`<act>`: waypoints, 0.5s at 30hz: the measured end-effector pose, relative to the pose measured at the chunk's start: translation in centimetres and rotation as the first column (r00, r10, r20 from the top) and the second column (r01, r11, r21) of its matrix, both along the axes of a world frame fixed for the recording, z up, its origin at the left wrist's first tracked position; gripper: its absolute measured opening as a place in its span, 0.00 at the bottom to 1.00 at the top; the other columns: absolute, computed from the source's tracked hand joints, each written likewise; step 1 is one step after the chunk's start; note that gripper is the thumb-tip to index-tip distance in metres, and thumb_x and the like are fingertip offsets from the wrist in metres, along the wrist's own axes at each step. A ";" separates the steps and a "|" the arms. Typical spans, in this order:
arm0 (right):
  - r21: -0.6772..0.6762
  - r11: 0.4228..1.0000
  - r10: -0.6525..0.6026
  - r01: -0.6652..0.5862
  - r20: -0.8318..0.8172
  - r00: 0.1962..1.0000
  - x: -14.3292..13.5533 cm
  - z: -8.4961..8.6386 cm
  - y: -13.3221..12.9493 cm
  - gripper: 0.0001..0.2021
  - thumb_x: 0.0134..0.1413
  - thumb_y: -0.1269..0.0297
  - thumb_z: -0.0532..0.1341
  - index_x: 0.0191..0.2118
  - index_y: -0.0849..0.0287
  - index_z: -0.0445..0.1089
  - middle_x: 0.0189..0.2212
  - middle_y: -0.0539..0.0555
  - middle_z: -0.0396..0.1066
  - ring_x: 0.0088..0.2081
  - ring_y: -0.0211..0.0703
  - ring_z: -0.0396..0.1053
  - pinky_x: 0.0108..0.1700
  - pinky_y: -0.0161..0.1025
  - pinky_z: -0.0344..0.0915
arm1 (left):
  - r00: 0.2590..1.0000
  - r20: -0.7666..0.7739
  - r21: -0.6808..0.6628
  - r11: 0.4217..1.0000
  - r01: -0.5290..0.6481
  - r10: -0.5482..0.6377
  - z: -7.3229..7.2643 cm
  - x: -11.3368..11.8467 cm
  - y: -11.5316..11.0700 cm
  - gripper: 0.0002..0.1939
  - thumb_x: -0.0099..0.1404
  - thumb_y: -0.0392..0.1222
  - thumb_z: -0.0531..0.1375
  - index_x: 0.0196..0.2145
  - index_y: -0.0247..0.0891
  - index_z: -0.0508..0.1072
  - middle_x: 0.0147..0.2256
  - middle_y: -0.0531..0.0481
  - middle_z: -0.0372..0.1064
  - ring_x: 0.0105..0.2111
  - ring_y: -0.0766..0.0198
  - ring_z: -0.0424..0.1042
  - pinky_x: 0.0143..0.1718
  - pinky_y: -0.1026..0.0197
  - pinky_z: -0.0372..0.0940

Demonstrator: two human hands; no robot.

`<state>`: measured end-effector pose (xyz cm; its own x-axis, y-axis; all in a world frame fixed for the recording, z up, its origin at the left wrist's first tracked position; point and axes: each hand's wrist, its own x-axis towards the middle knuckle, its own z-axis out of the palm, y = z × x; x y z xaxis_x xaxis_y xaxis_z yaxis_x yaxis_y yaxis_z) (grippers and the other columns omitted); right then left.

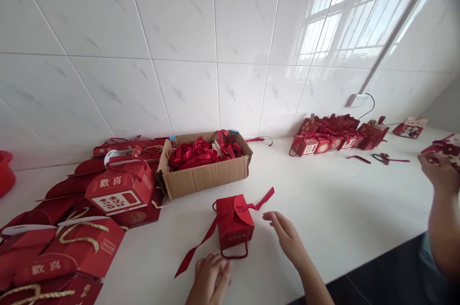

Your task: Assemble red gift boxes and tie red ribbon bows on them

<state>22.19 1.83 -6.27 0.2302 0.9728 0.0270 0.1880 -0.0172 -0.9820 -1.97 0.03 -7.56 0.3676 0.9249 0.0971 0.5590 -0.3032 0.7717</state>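
A small red gift box [232, 228] stands on the white counter in front of me. A red ribbon [201, 247] runs loosely from its left side, and another ribbon end [264, 198] sticks out from the scalloped top flaps at the right. A dark red cord handle [234, 256] hangs at its near side. My left hand [212, 276] is just below the box, near the cord handle, its fingers curled in with nothing visible in them. My right hand [285, 233] is apart from the box on its right, fingers stretched out and empty.
A cardboard box [206, 180] of red ribbons stands behind. Red gift boxes [120, 190] with rope handles are heaped at left. Several ribboned boxes [323, 139] line the wall near scissors [383, 158]. At far right, another person's hand [440, 168] holds a box.
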 end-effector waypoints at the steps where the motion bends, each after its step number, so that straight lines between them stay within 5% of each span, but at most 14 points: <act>1: -0.023 0.999 0.021 -0.023 -0.088 0.996 -1.1 0.1 -0.2 0.23 0.60 0.45 0.48 0.42 0.57 0.72 0.45 0.59 0.72 0.50 0.52 0.67 0.53 0.49 0.61 | 0.999 0.001 -0.089 0.995 -0.048 0.049 0.2 -0.4 0.4 0.26 0.68 0.57 0.42 0.21 0.40 0.64 0.23 0.51 0.66 0.29 0.61 0.65 0.37 0.59 0.61; 4: -0.062 0.998 0.005 -0.024 -0.300 0.954 -3.8 0.1 0.0 0.26 0.59 0.43 0.47 0.46 0.56 0.72 0.51 0.58 0.69 0.56 0.51 0.63 0.57 0.47 0.59 | 0.983 -0.062 -0.231 0.956 -0.182 0.172 1.3 -1.6 1.7 0.28 0.66 0.62 0.40 0.18 0.41 0.58 0.19 0.52 0.60 0.24 0.62 0.63 0.31 0.60 0.61; 7: -0.083 0.997 -0.028 -0.004 -0.378 0.925 -5.3 0.0 0.3 0.28 0.58 0.41 0.48 0.52 0.55 0.70 0.56 0.56 0.65 0.60 0.51 0.57 0.60 0.48 0.55 | 0.980 -0.151 -0.141 0.978 -0.155 0.133 2.5 -2.6 2.9 0.25 0.67 0.58 0.41 0.23 0.41 0.64 0.22 0.50 0.64 0.25 0.59 0.66 0.33 0.59 0.60; 10: -0.100 0.995 -0.065 0.030 -0.369 0.927 -6.1 0.2 0.4 0.31 0.55 0.39 0.51 0.55 0.55 0.67 0.59 0.55 0.61 0.63 0.51 0.53 0.63 0.47 0.49 | 0.976 -0.203 -0.182 0.976 -0.118 0.081 3.0 -3.4 3.9 0.22 0.67 0.53 0.42 0.44 0.41 0.70 0.25 0.49 0.70 0.27 0.56 0.69 0.33 0.58 0.59; 15: -0.114 0.993 -0.081 0.035 -0.422 0.903 -7.3 0.9 0.5 0.31 0.55 0.39 0.51 0.56 0.54 0.66 0.59 0.53 0.62 0.62 0.50 0.54 0.63 0.46 0.49 | 0.984 0.015 -0.301 0.939 -0.165 0.177 3.8 -4.1 5.6 0.32 0.64 0.53 0.48 0.63 0.38 0.52 0.31 0.48 0.71 0.33 0.57 0.71 0.36 0.59 0.62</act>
